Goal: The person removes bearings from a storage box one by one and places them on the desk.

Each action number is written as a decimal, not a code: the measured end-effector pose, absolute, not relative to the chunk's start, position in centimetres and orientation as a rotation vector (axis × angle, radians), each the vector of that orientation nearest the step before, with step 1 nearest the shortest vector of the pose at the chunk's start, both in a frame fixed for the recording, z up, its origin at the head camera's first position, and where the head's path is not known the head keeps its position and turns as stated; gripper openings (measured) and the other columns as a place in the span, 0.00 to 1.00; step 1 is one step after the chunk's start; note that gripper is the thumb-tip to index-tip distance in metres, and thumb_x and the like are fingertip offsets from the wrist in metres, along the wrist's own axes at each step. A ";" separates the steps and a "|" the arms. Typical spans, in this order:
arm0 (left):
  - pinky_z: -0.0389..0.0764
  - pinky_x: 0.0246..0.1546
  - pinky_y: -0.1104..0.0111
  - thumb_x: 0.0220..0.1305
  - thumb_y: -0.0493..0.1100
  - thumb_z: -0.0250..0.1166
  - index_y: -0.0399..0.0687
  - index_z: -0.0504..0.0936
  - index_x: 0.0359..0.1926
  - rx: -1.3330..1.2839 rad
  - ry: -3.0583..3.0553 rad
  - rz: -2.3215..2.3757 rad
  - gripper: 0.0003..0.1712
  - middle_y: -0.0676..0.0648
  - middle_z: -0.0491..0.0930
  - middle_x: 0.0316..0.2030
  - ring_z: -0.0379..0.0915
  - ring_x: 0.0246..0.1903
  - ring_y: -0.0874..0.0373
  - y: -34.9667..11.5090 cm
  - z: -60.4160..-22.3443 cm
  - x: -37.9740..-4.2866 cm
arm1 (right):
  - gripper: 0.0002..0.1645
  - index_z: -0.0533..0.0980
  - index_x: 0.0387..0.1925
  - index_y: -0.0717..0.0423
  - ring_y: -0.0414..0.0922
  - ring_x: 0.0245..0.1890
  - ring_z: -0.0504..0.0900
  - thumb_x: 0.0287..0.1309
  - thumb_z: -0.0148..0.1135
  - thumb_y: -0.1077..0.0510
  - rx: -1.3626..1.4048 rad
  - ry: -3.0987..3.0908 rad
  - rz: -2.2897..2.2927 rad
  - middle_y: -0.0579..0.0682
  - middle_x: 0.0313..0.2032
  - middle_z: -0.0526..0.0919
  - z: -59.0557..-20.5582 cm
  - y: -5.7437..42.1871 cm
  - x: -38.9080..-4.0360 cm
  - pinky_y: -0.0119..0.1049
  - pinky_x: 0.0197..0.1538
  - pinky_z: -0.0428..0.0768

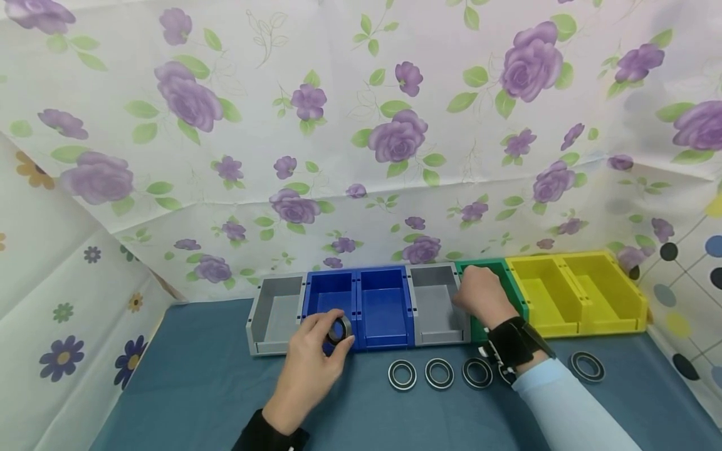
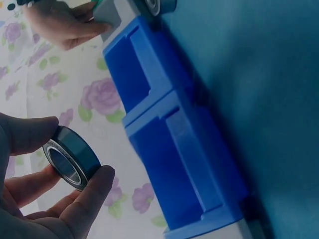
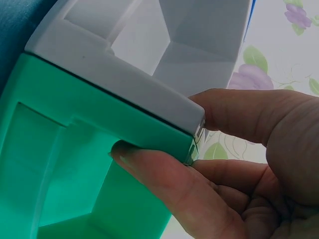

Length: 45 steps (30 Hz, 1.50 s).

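Observation:
In the head view my left hand [image 1: 310, 354] pinches a ball bearing [image 1: 346, 325] between thumb and fingers, in front of the left blue bin [image 1: 329, 300]. The left wrist view shows this bearing [image 2: 83, 153] tilted, a dark ring with a shiny rim, held off the table. My right hand [image 1: 484, 295] is at the seam of the right grey bin [image 1: 437, 300] and the green bin [image 1: 521, 300]. In the right wrist view its digits pinch the adjoining walls, one digit inside the green bin [image 3: 99, 119], another against the grey bin [image 3: 144, 87].
Several bearings lie in a row before the bins, including a left one [image 1: 392, 376] and one far right [image 1: 600, 371]. Another grey bin [image 1: 276, 313] ends the row at left, and two yellow bins [image 1: 583, 307] at right. Flowered sheets [image 1: 338, 144] stand behind the blue-green cloth [image 1: 197, 376].

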State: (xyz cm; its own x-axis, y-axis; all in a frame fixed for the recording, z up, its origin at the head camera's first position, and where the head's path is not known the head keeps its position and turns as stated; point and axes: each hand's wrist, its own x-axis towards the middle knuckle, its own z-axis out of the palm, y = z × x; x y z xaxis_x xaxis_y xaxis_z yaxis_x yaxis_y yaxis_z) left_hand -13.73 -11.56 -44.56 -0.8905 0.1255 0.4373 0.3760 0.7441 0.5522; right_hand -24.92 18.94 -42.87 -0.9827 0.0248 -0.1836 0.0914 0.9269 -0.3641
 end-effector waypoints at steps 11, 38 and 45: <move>0.74 0.38 0.71 0.54 0.47 0.69 0.55 0.76 0.54 -0.455 -2.660 -0.869 0.25 0.53 0.71 0.47 0.68 0.46 0.62 -10.5 -46.2 -12.6 | 0.07 0.73 0.21 0.60 0.46 0.15 0.70 0.48 0.60 0.61 0.091 2.911 -0.569 0.50 0.15 0.67 -42.9 18.9 -25.0 0.33 0.17 0.67; 0.74 0.38 0.68 0.49 0.42 0.69 0.53 0.80 0.51 -0.699 -2.981 -0.740 0.24 0.50 0.72 0.44 0.69 0.44 0.58 -10.0 -48.9 -12.5 | 0.07 0.73 0.19 0.60 0.45 0.14 0.70 0.48 0.60 0.62 0.088 2.927 -0.585 0.50 0.15 0.67 -42.9 18.9 -24.9 0.33 0.16 0.66; 0.74 0.38 0.69 0.49 0.42 0.68 0.52 0.81 0.49 -0.724 -3.015 -0.726 0.22 0.50 0.73 0.43 0.69 0.43 0.59 -9.8 -49.1 -12.5 | 0.07 0.73 0.18 0.59 0.45 0.13 0.70 0.47 0.60 0.62 0.096 2.923 -0.590 0.50 0.14 0.66 -43.0 19.0 -25.0 0.33 0.16 0.67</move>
State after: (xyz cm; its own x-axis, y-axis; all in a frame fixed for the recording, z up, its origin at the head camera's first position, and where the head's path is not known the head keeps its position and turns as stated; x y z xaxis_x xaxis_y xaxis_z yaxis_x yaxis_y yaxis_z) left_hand -12.48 -9.76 -49.10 -0.8957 0.4401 0.0634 0.4207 0.7926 0.4414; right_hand -24.96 18.99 -42.96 -0.9854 0.0312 -0.1672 0.0936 0.9202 -0.3801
